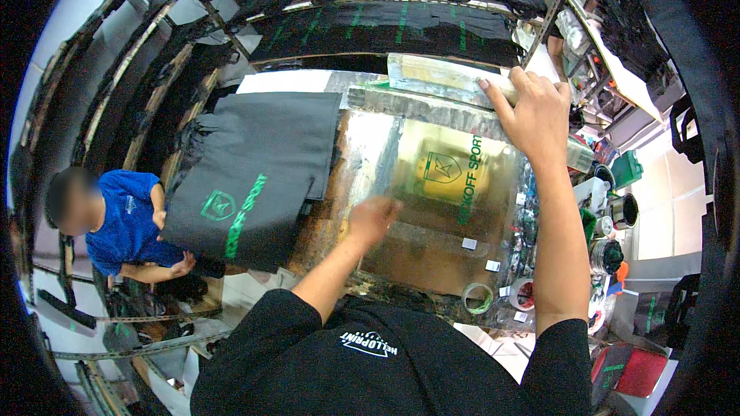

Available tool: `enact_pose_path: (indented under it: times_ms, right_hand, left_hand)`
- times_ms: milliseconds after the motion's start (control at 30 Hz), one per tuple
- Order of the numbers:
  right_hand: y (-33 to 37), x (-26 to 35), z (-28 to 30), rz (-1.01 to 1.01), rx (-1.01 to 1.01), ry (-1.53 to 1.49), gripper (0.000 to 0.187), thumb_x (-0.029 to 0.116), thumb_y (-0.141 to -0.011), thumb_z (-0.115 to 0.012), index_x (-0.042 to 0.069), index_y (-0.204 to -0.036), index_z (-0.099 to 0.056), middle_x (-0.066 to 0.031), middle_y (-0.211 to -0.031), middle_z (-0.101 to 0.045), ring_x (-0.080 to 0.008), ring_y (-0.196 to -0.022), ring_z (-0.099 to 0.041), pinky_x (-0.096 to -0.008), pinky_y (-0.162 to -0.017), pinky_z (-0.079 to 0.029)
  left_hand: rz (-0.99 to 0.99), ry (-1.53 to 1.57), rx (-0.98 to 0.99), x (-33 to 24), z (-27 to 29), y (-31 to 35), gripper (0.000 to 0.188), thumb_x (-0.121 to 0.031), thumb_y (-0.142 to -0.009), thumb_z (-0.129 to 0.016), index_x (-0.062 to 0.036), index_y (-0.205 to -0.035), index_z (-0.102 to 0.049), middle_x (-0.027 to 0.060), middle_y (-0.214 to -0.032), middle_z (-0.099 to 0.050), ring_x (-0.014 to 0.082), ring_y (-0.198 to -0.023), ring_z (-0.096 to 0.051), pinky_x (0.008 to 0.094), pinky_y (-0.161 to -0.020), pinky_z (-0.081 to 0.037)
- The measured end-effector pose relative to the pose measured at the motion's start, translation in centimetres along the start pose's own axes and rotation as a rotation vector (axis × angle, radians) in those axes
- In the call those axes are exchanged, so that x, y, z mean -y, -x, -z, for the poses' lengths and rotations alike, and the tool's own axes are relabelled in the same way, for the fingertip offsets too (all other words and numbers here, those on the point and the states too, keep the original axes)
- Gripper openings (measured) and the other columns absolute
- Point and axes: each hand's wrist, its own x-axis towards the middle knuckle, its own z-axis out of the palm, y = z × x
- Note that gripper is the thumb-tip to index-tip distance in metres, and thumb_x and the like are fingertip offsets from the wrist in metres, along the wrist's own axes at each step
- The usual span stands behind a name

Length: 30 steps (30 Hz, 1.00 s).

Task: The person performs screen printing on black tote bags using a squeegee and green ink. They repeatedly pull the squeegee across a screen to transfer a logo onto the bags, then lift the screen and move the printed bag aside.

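Note:
A printing screen (416,258) lies before me, with a yellowish mesh window that bears a green crest and lettering. At its far edge rests a long pale squeegee (443,81). My right hand (536,112) has closed around the right end of that squeegee, thumb on the near side. Over the screen's left edge is my left hand (374,219), smeared by motion, its fingers unclear. To the left, a black fabric bag piece (254,162) with a green print hangs partly off the table, its left edge by a co-worker's hand (160,219).
The co-worker in a blue shirt (127,212) stands at the left among racks (154,100) hung with black pieces. More black printed pieces (385,31) fill racks at the back. Tape rolls (477,298) lie near the screen's front right corner; cans (621,210) stand to the right.

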Motion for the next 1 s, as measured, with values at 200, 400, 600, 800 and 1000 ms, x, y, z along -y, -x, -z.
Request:
enact_pose_path:
  times_ms: [200, 400, 600, 800, 1000]
  right_hand:
    - [-0.2, 0.2, 0.2, -0.011, 0.021, 0.000, 0.054, 0.059, -0.096, -0.064, 0.006, -0.085, -0.067, -0.0132, -0.084, -0.071, -0.0325, -0.084, -0.069, -0.0485, -0.079, -0.041]
    - [-0.4, 0.1, 0.3, -0.025, 0.043, 0.002, 0.053, 0.058, -0.096, -0.065, 0.006, -0.086, -0.067, -0.0131, -0.083, -0.071, -0.0332, -0.084, -0.069, -0.0490, -0.080, -0.042]
    - [-0.5, 0.4, 0.5, -0.030, 0.038, -0.003, 0.051, 0.056, -0.097, -0.064, 0.005, -0.089, -0.068, -0.0144, -0.089, -0.072, -0.0332, -0.089, -0.069, -0.0489, -0.086, -0.043]
    - [-0.1, 0.5, 0.7, -0.024, 0.039, -0.005, 0.049, 0.053, -0.096, -0.067, 0.005, -0.088, -0.067, -0.0129, -0.087, -0.071, -0.0324, -0.087, -0.067, -0.0480, -0.085, -0.042]
    - [0.0, 0.4, 0.5, -0.022, 0.019, -0.012, 0.049, 0.054, -0.096, -0.067, 0.006, -0.088, -0.067, -0.0124, -0.084, -0.069, -0.0324, -0.084, -0.067, -0.0474, -0.081, -0.042]
  left_hand:
    - [0.252, -0.386, -0.232, 15.0, 3.7, -6.5, 0.026, -0.031, -0.099, -0.068, -0.0047, -0.096, -0.068, 0.0186, -0.101, -0.067, 0.0409, -0.096, -0.066, 0.0520, -0.083, -0.055]
    - [0.425, -0.634, 0.022, 18.0, 1.9, -5.2, 0.034, -0.038, -0.099, -0.069, -0.0075, -0.115, -0.066, 0.0148, -0.114, -0.068, 0.0365, -0.105, -0.069, 0.0455, -0.089, -0.060]
    - [0.312, -0.739, 0.155, 20.8, 0.6, -5.9, 0.025, -0.030, -0.095, -0.066, -0.0094, -0.109, -0.070, 0.0177, -0.113, -0.068, 0.0375, -0.097, -0.073, 0.0487, -0.081, -0.063]
    - [0.390, -0.674, 0.274, 19.9, 1.9, -7.8, 0.026, -0.027, -0.094, -0.067, -0.0114, -0.113, -0.072, 0.0170, -0.121, -0.066, 0.0362, -0.106, -0.072, 0.0503, -0.086, -0.062]
    - [0.085, -0.408, 0.184, 16.0, 7.2, -11.5, 0.023, -0.023, -0.090, -0.065, -0.0047, -0.102, -0.073, 0.0209, -0.112, -0.067, 0.0408, -0.101, -0.071, 0.0526, -0.087, -0.059]
